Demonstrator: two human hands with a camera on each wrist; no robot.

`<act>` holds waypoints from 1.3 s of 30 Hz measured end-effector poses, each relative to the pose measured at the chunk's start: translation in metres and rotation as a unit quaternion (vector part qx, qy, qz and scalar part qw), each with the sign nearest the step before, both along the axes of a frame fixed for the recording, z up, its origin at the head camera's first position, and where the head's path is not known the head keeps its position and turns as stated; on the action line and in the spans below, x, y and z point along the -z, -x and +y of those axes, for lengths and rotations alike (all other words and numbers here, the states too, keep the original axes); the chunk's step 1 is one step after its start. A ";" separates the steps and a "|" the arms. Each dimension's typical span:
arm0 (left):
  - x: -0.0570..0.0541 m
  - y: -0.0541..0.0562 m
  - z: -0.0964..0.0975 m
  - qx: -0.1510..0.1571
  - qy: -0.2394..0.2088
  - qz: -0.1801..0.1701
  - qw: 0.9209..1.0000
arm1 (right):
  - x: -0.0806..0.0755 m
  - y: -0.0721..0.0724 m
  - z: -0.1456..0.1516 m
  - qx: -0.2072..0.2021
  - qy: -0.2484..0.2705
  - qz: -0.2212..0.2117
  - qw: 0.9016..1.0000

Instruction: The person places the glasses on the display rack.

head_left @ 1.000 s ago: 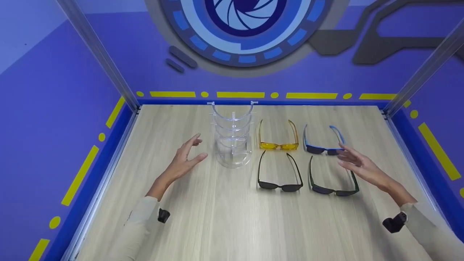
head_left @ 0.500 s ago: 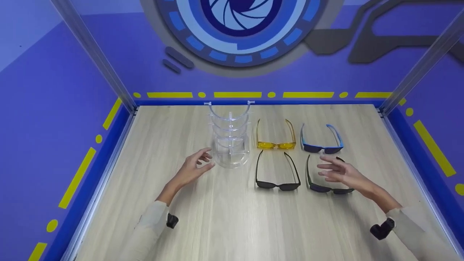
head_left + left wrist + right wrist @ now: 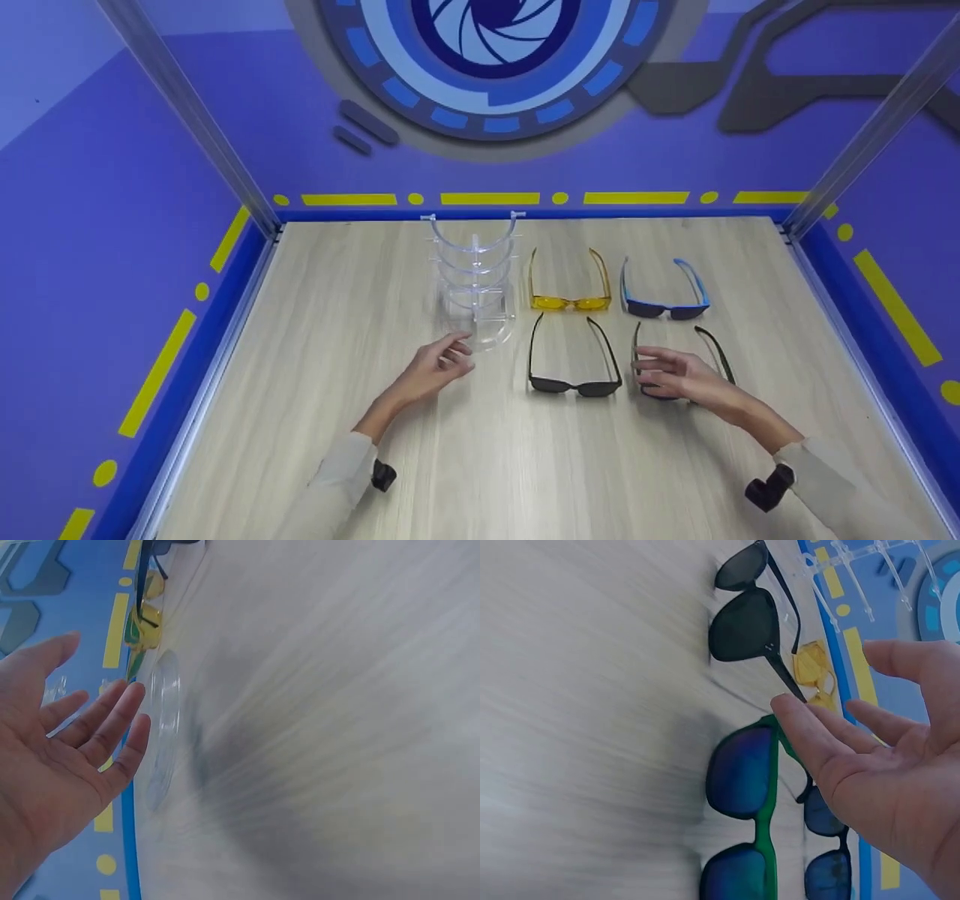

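My left hand (image 3: 429, 373) hovers with loosely bent fingers just in front of the base of a clear plastic eyeglass display stand (image 3: 475, 289); nothing is in it. Over the green-framed sunglasses (image 3: 739, 772) hangs my right hand (image 3: 694, 384), its fingers relaxed and holding nothing. It hides part of those sunglasses in the head view; I cannot tell whether it touches them. Left of it lie black sunglasses (image 3: 551, 385), lenses toward me. Behind are yellow glasses (image 3: 551, 303) and blue-framed sunglasses (image 3: 649, 308), all with temples unfolded.
The wooden tabletop (image 3: 510, 472) is bounded by a purple-blue back wall (image 3: 225, 112) and side walls with yellow marks. Metal posts (image 3: 195, 112) rise at the back corners. A small black camera (image 3: 770, 487) sits on each wrist.
Both hands have moved inward and toward the front. The left has come from beside the stand to its front; the right has come from the blue-framed sunglasses to the green-framed ones.
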State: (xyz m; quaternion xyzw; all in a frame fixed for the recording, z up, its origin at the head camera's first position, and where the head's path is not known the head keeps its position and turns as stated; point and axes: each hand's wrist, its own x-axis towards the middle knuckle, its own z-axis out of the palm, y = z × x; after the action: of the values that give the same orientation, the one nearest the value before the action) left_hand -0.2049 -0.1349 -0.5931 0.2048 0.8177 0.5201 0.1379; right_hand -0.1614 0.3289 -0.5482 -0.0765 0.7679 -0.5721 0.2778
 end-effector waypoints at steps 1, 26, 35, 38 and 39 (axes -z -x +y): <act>0.002 -0.001 0.003 0.003 -0.003 -0.003 1.000 | 0.001 0.000 -0.002 0.000 -0.004 -0.003 1.000; 0.011 0.002 0.083 0.109 -0.018 -0.007 0.994 | 0.013 -0.005 -0.029 -0.004 0.019 -0.030 0.999; 0.012 0.003 0.087 0.098 -0.059 -0.051 0.992 | 0.013 -0.008 -0.031 -0.010 0.041 -0.056 0.998; 0.011 0.003 0.087 0.088 -0.068 -0.070 0.991 | 0.014 -0.008 -0.031 -0.005 0.044 -0.058 0.997; 0.011 0.002 0.086 0.085 -0.070 -0.077 0.991 | 0.014 -0.009 -0.031 -0.004 0.043 -0.058 0.997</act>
State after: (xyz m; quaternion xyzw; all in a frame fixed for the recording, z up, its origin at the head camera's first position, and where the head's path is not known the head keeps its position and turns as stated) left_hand -0.2073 -0.0484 -0.6038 0.2417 0.7458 0.5767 0.2296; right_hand -0.1527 0.2977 -0.5625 -0.0582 0.7252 -0.6066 0.3204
